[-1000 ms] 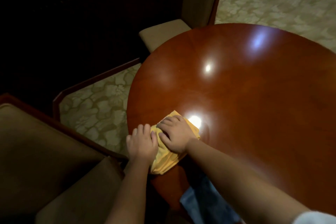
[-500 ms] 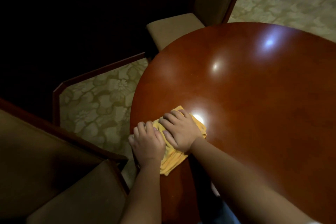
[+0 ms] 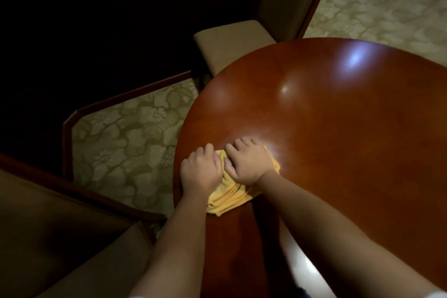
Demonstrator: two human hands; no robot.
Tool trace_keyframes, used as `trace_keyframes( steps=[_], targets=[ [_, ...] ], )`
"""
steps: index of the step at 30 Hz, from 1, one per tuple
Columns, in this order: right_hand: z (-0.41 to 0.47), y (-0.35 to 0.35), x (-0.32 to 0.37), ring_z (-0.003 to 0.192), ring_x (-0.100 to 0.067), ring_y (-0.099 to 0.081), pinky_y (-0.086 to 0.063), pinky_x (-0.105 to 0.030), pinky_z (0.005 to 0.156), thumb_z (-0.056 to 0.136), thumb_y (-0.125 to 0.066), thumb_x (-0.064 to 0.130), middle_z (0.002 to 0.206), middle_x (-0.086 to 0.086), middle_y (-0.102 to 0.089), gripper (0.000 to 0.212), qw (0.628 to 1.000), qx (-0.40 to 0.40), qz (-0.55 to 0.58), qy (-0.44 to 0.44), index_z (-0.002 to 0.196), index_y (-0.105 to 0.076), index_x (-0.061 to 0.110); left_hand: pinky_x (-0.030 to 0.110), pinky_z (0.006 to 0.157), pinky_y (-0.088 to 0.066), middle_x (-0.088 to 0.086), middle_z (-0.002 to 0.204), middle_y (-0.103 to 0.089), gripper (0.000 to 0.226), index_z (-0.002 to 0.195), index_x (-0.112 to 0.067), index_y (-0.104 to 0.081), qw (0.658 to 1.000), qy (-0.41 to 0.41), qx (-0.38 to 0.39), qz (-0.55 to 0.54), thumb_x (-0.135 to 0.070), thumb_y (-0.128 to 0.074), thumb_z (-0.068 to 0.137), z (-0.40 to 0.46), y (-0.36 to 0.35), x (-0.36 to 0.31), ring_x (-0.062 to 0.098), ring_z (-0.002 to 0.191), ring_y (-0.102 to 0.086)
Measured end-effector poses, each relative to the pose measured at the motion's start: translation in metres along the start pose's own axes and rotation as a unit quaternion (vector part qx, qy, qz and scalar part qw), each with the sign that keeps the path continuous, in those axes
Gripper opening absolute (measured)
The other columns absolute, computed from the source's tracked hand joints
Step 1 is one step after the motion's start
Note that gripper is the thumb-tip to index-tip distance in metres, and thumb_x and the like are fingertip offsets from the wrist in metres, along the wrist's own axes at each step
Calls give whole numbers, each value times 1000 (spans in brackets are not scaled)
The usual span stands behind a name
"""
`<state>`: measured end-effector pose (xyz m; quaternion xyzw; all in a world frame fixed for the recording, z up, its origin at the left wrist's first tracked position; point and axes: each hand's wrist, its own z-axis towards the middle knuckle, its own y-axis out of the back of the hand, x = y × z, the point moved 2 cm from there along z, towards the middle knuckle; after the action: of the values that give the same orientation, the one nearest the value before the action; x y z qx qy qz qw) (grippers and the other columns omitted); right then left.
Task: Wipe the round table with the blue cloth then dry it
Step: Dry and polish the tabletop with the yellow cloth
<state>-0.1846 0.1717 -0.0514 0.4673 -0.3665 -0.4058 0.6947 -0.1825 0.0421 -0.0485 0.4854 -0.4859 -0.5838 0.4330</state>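
The round table (image 3: 338,128) has a glossy red-brown wooden top that fills the right half of the view. A yellow cloth (image 3: 229,195) lies bunched on it near the left rim. Both hands are on the cloth, side by side. My left hand (image 3: 200,169) sits at the cloth's left side by the table edge, fingers curled over it. My right hand (image 3: 249,162) presses down on the cloth's far part with its fingers spread, and the fingertips reach the bare wood. No blue cloth is in view.
A beige upholstered chair (image 3: 229,43) stands against the table's far left rim. Another chair (image 3: 60,237) with a dark wooden frame sits at the near left. Patterned carpet (image 3: 125,143) shows between them, and the far left is dark.
Both hands have stayed on the yellow cloth near the left rim. The cloth's far corner, visible before, is now under my right fingers. The view has shifted slightly.
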Motion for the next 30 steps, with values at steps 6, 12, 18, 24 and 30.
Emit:
trace_keyframes(
  steps=[6, 12, 18, 24, 30],
  targets=[
    [30, 35, 4, 48, -29, -49, -32, -31, 47, 80, -40, 34, 55, -9, -52, 31, 999, -43, -8, -17, 66, -53, 10, 33, 49, -38, 10, 69, -59, 44, 78, -10, -56, 995, -64, -78, -15, -34, -21, 88, 27, 44, 5, 29, 60, -57],
    [63, 13, 1, 74, -31, -57, -34, -35, 63, 89, -35, 39, 79, -11, -60, 38, 993, -23, -40, -110, 83, -59, 10, 41, 83, -37, 8, 107, -55, 31, 104, -15, -56, 992, -97, -30, 72, -35, -32, 99, 75, 43, 20, 28, 103, -51],
    [49, -33, 10, 136, -22, -30, -13, -44, 110, 93, -16, 51, 146, -3, -40, 61, 985, 127, 4, -114, 141, -40, 21, 40, 82, -39, 5, 104, -58, 35, 109, -15, -58, 995, -58, 5, 86, -33, -30, 97, 55, 2, 42, 25, 98, -55],
    [23, -20, 31, 114, -29, -53, -23, -44, 98, 90, -25, 45, 122, -7, -59, 57, 992, 118, 43, -17, 123, -60, 14, 34, 77, -40, 8, 111, -57, 35, 114, -10, -48, 987, 10, 71, 147, -34, -29, 97, 2, 13, 32, 25, 99, -58],
    [-27, 0, 62, 127, -23, -43, -14, -44, 109, 83, -17, 44, 129, -3, -54, 64, 981, 166, 77, 57, 126, -57, 18, 32, 74, -41, 7, 108, -59, 37, 115, -12, -49, 982, 94, 81, 142, -35, -28, 97, -81, 16, 16, 23, 94, -59]
  ],
)
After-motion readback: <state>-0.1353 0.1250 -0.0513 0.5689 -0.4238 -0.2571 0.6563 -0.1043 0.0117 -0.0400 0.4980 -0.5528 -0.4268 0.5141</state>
